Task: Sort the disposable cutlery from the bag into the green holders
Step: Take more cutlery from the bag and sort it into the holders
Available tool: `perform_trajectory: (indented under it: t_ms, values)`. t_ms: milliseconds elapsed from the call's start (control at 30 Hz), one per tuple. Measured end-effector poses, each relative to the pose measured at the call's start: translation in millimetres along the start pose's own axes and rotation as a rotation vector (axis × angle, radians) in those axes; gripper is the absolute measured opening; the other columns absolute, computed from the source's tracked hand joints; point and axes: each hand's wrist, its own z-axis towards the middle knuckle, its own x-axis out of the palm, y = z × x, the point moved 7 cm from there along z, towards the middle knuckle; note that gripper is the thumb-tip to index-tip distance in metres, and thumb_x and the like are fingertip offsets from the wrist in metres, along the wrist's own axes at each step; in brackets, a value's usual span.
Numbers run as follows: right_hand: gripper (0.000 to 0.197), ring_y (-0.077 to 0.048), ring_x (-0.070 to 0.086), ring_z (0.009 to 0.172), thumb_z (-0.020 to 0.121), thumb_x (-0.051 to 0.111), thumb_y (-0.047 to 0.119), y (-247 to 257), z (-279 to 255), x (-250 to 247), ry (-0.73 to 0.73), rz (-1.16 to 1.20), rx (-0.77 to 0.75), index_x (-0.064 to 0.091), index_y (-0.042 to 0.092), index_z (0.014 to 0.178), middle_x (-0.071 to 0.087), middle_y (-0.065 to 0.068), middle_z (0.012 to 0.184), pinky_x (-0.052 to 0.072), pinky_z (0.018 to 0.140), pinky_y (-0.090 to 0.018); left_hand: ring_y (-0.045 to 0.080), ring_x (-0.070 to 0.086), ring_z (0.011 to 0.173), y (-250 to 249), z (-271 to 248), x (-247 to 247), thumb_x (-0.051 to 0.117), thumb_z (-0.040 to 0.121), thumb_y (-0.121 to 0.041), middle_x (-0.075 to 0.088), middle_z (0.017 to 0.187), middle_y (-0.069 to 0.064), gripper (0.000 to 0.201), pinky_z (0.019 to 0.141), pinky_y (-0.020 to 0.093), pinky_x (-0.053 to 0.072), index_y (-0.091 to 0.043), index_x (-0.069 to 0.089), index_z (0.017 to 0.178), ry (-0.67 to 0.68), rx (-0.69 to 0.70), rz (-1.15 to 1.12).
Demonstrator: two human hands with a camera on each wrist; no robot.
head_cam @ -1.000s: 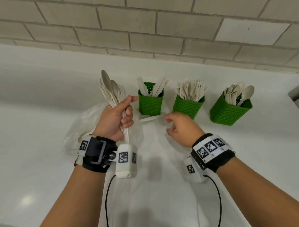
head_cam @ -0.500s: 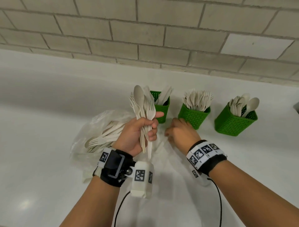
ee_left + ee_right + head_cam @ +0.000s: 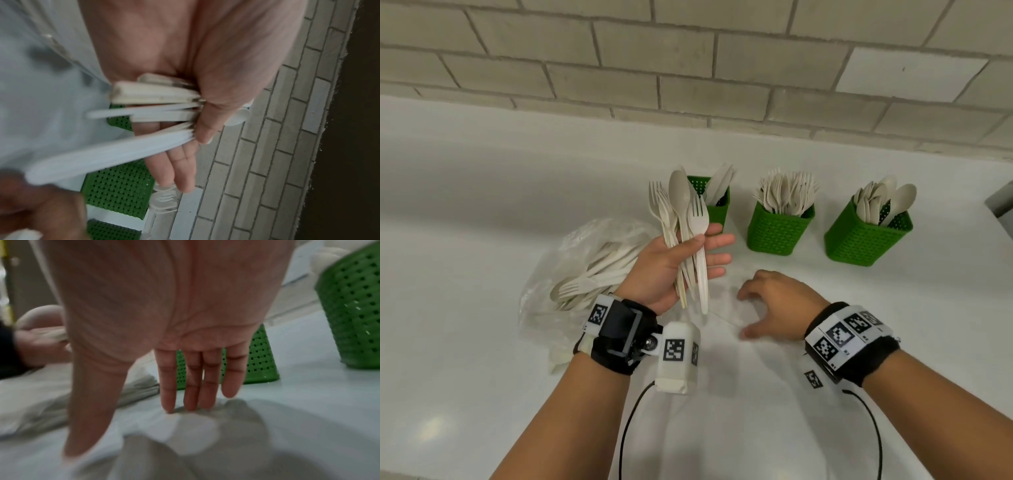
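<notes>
My left hand (image 3: 674, 263) holds a bunch of beige forks and a spoon (image 3: 681, 209) upright, the thumb pinching the handles (image 3: 156, 100) against straight fingers. Behind it lies the clear plastic bag (image 3: 585, 270) with more cutlery inside. Three green holders stand in a row: the knife holder (image 3: 720, 209), partly hidden by the bunch, the fork holder (image 3: 777, 236) and the spoon holder (image 3: 863, 240). My right hand (image 3: 777, 301) hangs spread and empty low over the counter, its fingertips (image 3: 191, 402) touching the surface.
The white counter (image 3: 482, 205) runs back to a tiled wall (image 3: 688, 68). A grey object (image 3: 1001, 202) shows at the right edge. Thin clear plastic (image 3: 139, 386) lies on the counter in front of the holders, under my right hand.
My left hand's fingers have straightened, leaving the thumb to hold the bunch. My right hand has drawn back from the knife holder's base toward me and spread its fingers.
</notes>
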Motion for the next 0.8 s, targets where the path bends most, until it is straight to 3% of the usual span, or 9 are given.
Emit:
perform_trajectory:
  t_ms: [100, 200, 300, 400, 500, 567, 633, 733, 800]
  values:
    - [0.049, -0.017, 0.052, 0.093, 0.073, 0.074, 0.050, -6.5, -13.0, 8.8, 0.075, -0.145, 0.080, 0.055, 0.024, 0.110, 0.049, 0.004, 0.106, 0.040, 0.072, -0.030, 0.021, 0.073, 0.085, 4.5, 0.2, -0.9, 0.046, 0.100, -0.012, 0.074, 0.107, 0.010, 0.024, 0.074, 0.032, 0.060, -0.007, 0.063, 0.117, -0.029, -0.003, 0.003]
    - [0.022, -0.019, 0.057, 0.092, 0.086, 0.063, 0.037, -14.0, -21.8, 14.1, 0.115, -0.132, 0.123, 0.059, 0.019, 0.098, 0.054, 0.002, 0.101, 0.044, 0.072, -0.030, 0.019, 0.072, 0.078, 8.3, 3.0, -0.9, 0.050, 0.099, -0.012, 0.075, 0.098, 0.009, 0.022, 0.071, 0.031, 0.060, -0.006, 0.065, 0.114, -0.064, -0.003, -0.012]
    - [0.017, -0.020, 0.058, 0.086, 0.092, 0.058, 0.036, -22.9, -28.8, 12.6, 0.059, -0.034, 0.135, 0.055, 0.020, 0.094, 0.059, 0.002, 0.094, 0.046, 0.072, -0.031, 0.019, 0.072, 0.075, 14.4, 5.8, 1.9, 0.053, 0.097, -0.014, 0.075, 0.098, 0.010, 0.022, 0.068, 0.029, 0.059, -0.006, 0.066, 0.114, -0.077, -0.026, 0.008]
    - [0.015, -0.016, 0.063, 0.069, 0.092, 0.063, 0.024, -28.0, -39.4, -11.0, -0.130, 0.444, 0.139, 0.051, 0.018, 0.098, 0.065, 0.003, 0.076, 0.045, 0.061, -0.021, 0.018, 0.072, 0.074, 19.8, 8.3, 5.6, 0.055, 0.097, -0.015, 0.074, 0.097, 0.011, 0.022, 0.066, 0.029, 0.059, -0.005, 0.066, 0.113, -0.088, -0.029, 0.043]
    - [0.043, -0.019, 0.061, 0.052, 0.091, 0.062, 0.003, -29.0, -52.2, -36.7, -0.277, 0.996, 0.120, 0.040, 0.024, 0.122, 0.062, -0.008, 0.064, 0.047, 0.051, -0.028, 0.018, 0.072, 0.071, 23.3, 10.7, 9.4, 0.056, 0.097, -0.014, 0.075, 0.093, 0.010, 0.019, 0.065, 0.028, 0.059, -0.007, 0.068, 0.110, -0.096, -0.028, 0.059]
    - [0.041, -0.021, 0.057, 0.047, 0.092, 0.058, -0.002, -26.1, -58.3, -53.6, -0.381, 1.125, 0.086, 0.049, 0.024, 0.122, 0.059, -0.013, 0.060, 0.048, 0.046, -0.030, 0.018, 0.071, 0.070, 25.0, 12.0, 13.4, 0.055, 0.097, -0.014, 0.075, 0.090, 0.008, 0.018, 0.064, 0.028, 0.059, -0.008, 0.068, 0.108, -0.085, -0.032, 0.072]
    - [0.019, -0.021, 0.065, 0.056, 0.096, 0.052, 0.000, -22.6, -63.5, -66.9, -0.451, 1.182, 0.062, 0.065, 0.012, 0.105, 0.064, -0.015, 0.068, 0.054, 0.052, -0.033, 0.018, 0.071, 0.070, 26.7, 12.5, 19.0, 0.055, 0.097, -0.013, 0.075, 0.088, 0.008, 0.018, 0.063, 0.028, 0.059, -0.007, 0.067, 0.108, -0.064, -0.037, 0.078]
    - [0.024, -0.026, 0.073, 0.091, 0.099, 0.038, -0.001, -20.8, -65.8, -68.9, -0.425, 1.440, 0.027, 0.061, 0.003, 0.102, 0.074, -0.013, 0.100, 0.059, 0.075, -0.038, 0.018, 0.071, 0.071, 28.9, 13.5, 25.9, 0.054, 0.097, -0.013, 0.075, 0.089, 0.008, 0.019, 0.064, 0.028, 0.059, -0.007, 0.067, 0.111, -0.046, -0.043, 0.095]
    - [0.013, -0.022, 0.073, 0.088, 0.096, 0.049, 0.001, -20.3, -67.8, -73.6, -0.460, 1.362, -0.005, 0.062, 0.005, 0.096, 0.075, -0.011, 0.097, 0.058, 0.073, -0.033, 0.017, 0.072, 0.071, 29.6, 14.3, 28.2, 0.055, 0.097, -0.013, 0.075, 0.089, 0.008, 0.019, 0.064, 0.028, 0.059, -0.007, 0.067, 0.111, -0.041, -0.048, 0.096]
